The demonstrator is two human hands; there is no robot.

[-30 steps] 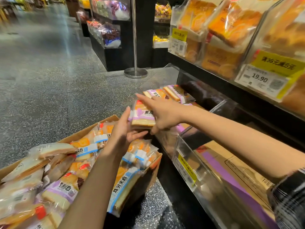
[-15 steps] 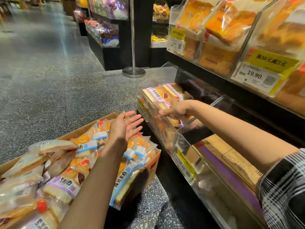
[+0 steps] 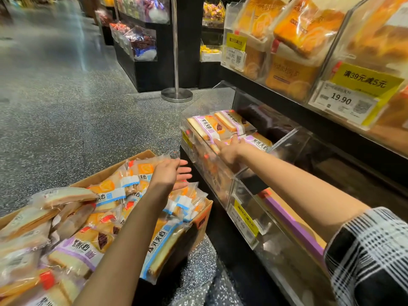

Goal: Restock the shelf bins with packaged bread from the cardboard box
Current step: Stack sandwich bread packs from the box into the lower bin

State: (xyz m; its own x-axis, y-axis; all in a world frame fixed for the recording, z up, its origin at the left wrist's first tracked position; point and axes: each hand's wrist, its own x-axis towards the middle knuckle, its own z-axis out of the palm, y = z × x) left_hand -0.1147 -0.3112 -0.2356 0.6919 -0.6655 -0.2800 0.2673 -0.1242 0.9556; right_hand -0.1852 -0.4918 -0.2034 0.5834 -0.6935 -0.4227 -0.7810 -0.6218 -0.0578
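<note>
Several purple-label bread packs [image 3: 212, 127] already lie in clear shelf bin [image 3: 198, 151], low on shelf, far end. I judge placing step in hand: my right hand [image 3: 229, 149] reaches into bin, fingers extended against packs, pressing rather than clasping. Left hand [image 3: 170, 175] hovers over cardboard box [image 3: 198, 226], fingers relaxed and spread, holding nothing. Box remains heaped with mixed packs [image 3: 114, 191]. Next move likely calls for sorting out another purple pack. Legible: "紫米夹心" on packs, price tag [image 3: 341, 100] "19.90", yellow card "满39元减5元".

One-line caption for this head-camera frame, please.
Right hand touches purple-label bread packs in the clear bin; open left hand hovers over the cardboard box.
</note>
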